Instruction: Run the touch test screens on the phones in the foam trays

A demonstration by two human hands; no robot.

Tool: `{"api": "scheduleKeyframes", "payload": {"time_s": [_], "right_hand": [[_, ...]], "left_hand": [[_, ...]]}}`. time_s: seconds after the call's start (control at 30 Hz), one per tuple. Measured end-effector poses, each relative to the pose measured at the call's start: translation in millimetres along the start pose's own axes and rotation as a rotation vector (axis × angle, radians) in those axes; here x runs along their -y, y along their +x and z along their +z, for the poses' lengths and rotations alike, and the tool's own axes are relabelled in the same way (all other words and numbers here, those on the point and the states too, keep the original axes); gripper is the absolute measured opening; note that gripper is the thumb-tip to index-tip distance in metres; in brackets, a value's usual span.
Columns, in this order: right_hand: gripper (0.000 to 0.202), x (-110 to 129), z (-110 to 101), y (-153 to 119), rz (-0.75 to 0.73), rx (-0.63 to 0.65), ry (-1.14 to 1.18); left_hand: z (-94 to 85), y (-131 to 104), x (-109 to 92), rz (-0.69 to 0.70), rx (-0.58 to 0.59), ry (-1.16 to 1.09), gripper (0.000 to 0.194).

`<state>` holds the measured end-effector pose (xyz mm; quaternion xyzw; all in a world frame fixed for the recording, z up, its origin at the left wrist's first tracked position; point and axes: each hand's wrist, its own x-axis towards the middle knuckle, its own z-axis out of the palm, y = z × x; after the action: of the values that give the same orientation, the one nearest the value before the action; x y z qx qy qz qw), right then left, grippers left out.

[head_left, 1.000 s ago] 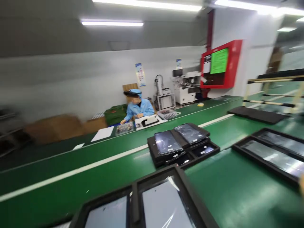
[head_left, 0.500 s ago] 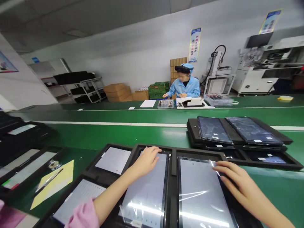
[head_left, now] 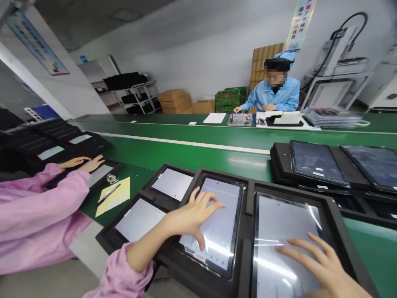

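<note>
Two large tablets with lit pale screens lie in black foam trays before me. Over the left tablet (head_left: 228, 219) is my left hand (head_left: 198, 213), its fingers spread and holding nothing. My right hand (head_left: 322, 260) is above the lower right of the right tablet (head_left: 279, 219), fingers apart; whether they touch the screen I cannot tell. Clear glossy film covers both tablets. To the left, a smaller tablet (head_left: 173, 183) and another small tablet (head_left: 139, 219) sit lit in the foam tray (head_left: 248, 198).
Stacked trays (head_left: 279, 165) with dark tablets stand at right. At left are a pen (head_left: 108, 193) on yellow paper (head_left: 122, 192) and a pink-sleeved co-worker (head_left: 46, 215) with hands on a tray. Across the green bench (head_left: 173, 153) sits a person in blue (head_left: 279, 93).
My view has swung left, bringing the pink-sleeved co-worker into sight. My left hand has come down from the left tablet's top edge. My right hand has moved lower over the right tablet.
</note>
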<state>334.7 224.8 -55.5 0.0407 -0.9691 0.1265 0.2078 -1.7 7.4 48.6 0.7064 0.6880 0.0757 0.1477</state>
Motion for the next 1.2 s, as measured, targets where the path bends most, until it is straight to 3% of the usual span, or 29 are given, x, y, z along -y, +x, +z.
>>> {"api": "scheduleKeyframes", "payload": {"time_s": [0.07,0.17,0.23,0.33,0.4,0.53,0.7,0.8,0.93,1.07,1.2], "right_hand": [[0.034,-6,-15,11,0.013,-0.091,-0.083],[0.034,-11,-34,26,0.098,-0.230,-0.117],[0.034,-9,-40,32,0.115,-0.250,-0.080],[0.030,-2,-42,36,0.057,-0.200,-0.059],[0.029,2,-41,35,0.030,-0.166,-0.058],[0.031,4,-29,23,-0.040,-0.163,-0.048],[0.039,8,-14,11,-0.059,-0.151,0.071],[0.045,15,-23,18,-0.015,-0.117,0.125],[0.036,26,-44,37,-0.069,-0.083,0.073],[0.031,34,-54,52,-0.148,-0.033,0.034],[0.025,36,-51,51,-0.124,0.008,0.011]], "left_hand": [[-7.8,18,8,-0.060,-0.112,0.040,0.090],[-18.4,37,15,-0.161,-0.355,-0.062,0.040],[-19.4,40,15,-0.185,-0.462,-0.176,0.025],[-15.2,31,9,-0.194,-0.495,-0.227,0.017],[-13.7,21,2,-0.211,-0.449,-0.272,0.012],[-16.1,-2,-7,-0.236,-0.377,-0.325,0.015],[-3.2,-36,-10,-0.275,-0.491,-0.189,0.023],[14.8,-54,-11,-0.314,-0.555,-0.136,0.026],[29.4,-66,-10,-0.229,-0.591,0.008,0.030],[29.0,-68,-4,-0.168,-0.622,0.084,0.034],[25.3,-66,1,-0.136,-0.605,0.177,0.032]]}}
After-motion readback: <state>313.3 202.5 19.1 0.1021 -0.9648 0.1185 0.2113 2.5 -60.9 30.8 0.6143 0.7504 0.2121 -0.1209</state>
